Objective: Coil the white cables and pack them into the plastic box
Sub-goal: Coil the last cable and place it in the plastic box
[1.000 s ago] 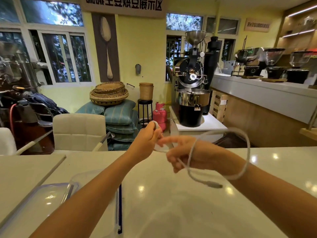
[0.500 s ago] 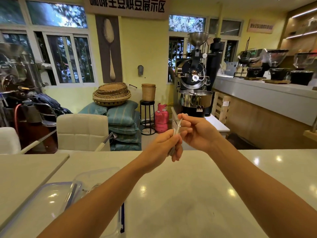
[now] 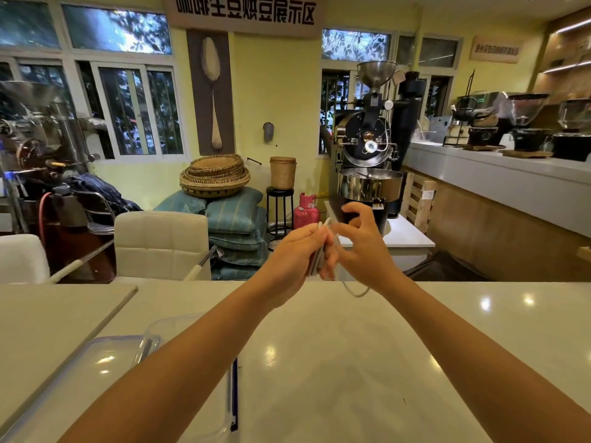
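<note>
The left hand (image 3: pixel 295 254) is shown raised above the far edge of the white countertop (image 3: pixel 335 362), its fingers closed around a bundle of folded strands of the white cable (image 3: pixel 318 260). The bundle is held roughly upright, with a looped end seen protruding above the fingers and the lower ends showing below the palm. The right hand (image 3: pixel 361 247) is held just beside the left, touching the bundle; its thumb and forefinger are pinched on a free strand of the same cable, while the remaining fingers are curled loosely above. A slack loop of that strand is seen hanging beneath the right wrist, just over the countertop edge. Both forearms are extended forward from the lower corners of the view. The plastic box (image 3: pixel 150 334), clear and open, is seen on the countertop under the left forearm, near the lower left, well apart from the hands; its contents cannot be told. Its lid (image 3: pixel 64 375), blue-rimmed, lies just beside it to the left. Beyond the countertop, a white chair (image 3: pixel 160 244) and a coffee roaster (image 3: pixel 371 155) are visible.
</note>
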Demonstrator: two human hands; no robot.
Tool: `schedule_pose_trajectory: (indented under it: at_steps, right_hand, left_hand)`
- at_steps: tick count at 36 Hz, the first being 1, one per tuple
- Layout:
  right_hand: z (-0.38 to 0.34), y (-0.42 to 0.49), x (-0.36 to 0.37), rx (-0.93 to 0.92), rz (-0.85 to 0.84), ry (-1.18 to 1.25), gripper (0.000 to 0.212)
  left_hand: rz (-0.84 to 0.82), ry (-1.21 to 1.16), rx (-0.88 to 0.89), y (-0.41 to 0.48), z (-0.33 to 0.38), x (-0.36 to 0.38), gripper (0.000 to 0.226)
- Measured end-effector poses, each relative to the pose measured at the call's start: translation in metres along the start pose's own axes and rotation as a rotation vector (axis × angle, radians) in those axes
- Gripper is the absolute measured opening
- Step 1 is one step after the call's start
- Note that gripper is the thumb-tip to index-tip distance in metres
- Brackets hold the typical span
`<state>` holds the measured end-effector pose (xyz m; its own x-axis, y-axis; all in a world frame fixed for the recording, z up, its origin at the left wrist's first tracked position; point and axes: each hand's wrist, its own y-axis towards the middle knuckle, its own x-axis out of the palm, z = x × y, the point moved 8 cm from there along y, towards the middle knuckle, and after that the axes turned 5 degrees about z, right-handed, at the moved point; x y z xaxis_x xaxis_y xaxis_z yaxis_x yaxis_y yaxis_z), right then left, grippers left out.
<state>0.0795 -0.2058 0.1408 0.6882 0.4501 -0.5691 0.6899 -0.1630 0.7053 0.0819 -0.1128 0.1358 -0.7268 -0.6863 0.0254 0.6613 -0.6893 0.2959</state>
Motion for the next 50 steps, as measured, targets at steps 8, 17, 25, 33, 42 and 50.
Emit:
schedule_pose_trajectory:
  at_steps: [8, 17, 25, 33, 42, 50]
  right_hand:
    - [-0.019, -0.009, 0.017, 0.09, -0.141, 0.279, 0.025]
    - [-0.03, -0.06, 0.069, 0.305, -0.51, 0.492, 0.031]
    - [-0.045, -0.066, 0.052, 0.235, -0.689, 0.597, 0.018]
    - [-0.05, -0.038, -0.008, 0.305, -0.549, 0.907, 0.016]
    - [-0.004, 0.008, -0.009, 0.649, -0.161, 1.36, 0.031]
    - [0.036, 0.004, 0.018, 0.953, -0.057, 1.555, 0.034]
  left_hand:
    - [0.006, -0.02, 0.023, 0.006, 0.004, 0.004, 0.034]
    - [0.154, -0.04, 0.068, 0.025, 0.008, -0.018, 0.03]
    - [0.263, 0.214, 0.065, 0.025, -0.014, -0.043, 0.026]
    - [0.154, 0.355, 0.043, 0.01, -0.023, -0.033, 0.024]
    - [-0.029, 0.15, 0.044, -0.008, -0.025, 0.011, 0.037]
    - [-0.128, 0.13, 0.056, -0.017, -0.021, 0.025, 0.037]
